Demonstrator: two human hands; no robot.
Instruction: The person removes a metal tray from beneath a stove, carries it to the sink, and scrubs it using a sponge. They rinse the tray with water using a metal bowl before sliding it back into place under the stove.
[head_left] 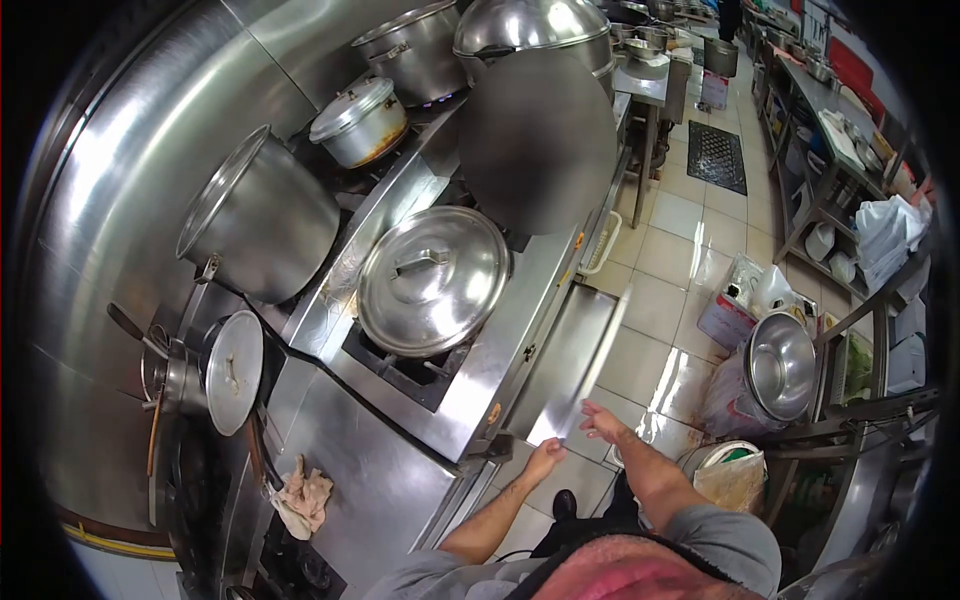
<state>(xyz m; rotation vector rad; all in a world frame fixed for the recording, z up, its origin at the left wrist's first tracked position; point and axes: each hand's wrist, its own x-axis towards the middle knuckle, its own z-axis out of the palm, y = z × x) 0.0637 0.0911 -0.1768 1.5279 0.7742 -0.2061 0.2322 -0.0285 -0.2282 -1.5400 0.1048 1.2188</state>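
Note:
A long, shallow metal tray (572,350) juts out from the front of the stove, low over the floor. My left hand (544,460) is at the tray's near end, its fingers closed at the edge. Just right of the tray's near corner, my right hand (602,422) has its fingers apart, with nothing visible in it. On the stove above the tray, a large round lidded pan (433,282) covers a burner. A dark, blurred round shape (538,142) lies beyond it.
A big steel pot (262,218) and a pressure cooker (358,122) stand at the back of the stove. A crumpled cloth (301,498) lies on the near counter. Along the right are a steel bowl (783,366), a bucket (727,455) and shelving. A black mat (717,157) is on the tiled aisle.

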